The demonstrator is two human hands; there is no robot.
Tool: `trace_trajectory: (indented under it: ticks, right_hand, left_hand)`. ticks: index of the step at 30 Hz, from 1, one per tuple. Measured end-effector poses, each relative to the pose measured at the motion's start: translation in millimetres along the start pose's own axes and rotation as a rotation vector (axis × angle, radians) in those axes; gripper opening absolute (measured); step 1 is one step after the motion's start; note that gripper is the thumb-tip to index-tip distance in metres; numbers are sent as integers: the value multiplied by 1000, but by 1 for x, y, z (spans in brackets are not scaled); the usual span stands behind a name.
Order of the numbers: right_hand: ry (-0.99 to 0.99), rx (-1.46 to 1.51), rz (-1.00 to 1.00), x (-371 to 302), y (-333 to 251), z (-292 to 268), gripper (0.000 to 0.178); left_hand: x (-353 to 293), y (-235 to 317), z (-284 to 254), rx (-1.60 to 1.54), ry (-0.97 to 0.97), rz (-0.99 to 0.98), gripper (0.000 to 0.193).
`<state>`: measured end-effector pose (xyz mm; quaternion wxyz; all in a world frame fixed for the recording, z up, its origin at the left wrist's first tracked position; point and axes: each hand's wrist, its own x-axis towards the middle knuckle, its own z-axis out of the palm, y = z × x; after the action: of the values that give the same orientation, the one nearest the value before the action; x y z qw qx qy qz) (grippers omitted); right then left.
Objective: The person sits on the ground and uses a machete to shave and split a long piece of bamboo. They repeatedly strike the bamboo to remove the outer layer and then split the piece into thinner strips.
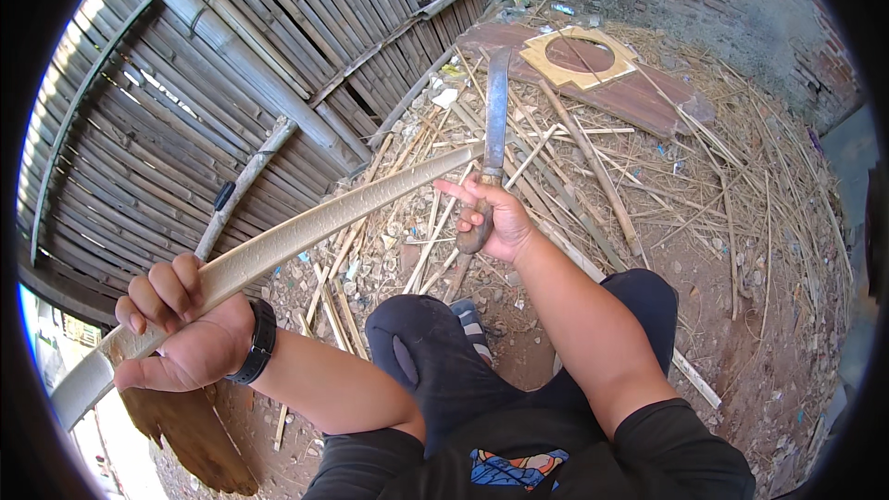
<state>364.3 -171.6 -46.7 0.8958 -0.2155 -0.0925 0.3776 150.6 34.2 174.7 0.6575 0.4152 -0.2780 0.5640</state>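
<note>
A split bamboo slat [306,227] is stretching across the person's lap, the left hand [181,333] clamping its near end with fingers wrapped tight. The right hand [491,218] is gripping a long knife [496,116], forefinger pointing free, blade apparently meeting the slat's far tip. Shallow, outward strokes would be serving best here, above the littered bamboo scraps [593,176].

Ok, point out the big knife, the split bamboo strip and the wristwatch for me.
knife [496,106]: head view, middle of the blade.
bamboo strip [343,213]: head view, pale inner face, midway along.
wristwatch [260,343]: head view, black band on the left wrist.
</note>
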Motion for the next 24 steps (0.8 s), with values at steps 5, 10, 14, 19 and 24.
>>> trace_trajectory:
  ticks: [5,10,14,19,24]
  right_hand:
    - [13,-2,-82,-40,-16,38,17]
    - [70,-174,-123,-60,-44,53,18]
    - [189,-305,-161,-69,-62,36,17]
    - [323,-407,-223,-73,-56,21,14]
    - [346,-552,-155,-76,-59,1,10]
  left_hand:
    - [-18,47,-6,-128,-29,-20,52]
    - [-41,53,-15,672,224,162,79]
    - [-95,57,-56,700,194,-293,88]
    - [-170,98,-47,1060,-695,-1254,59]
    - [-188,126,4,1016,-1032,-1053,42]
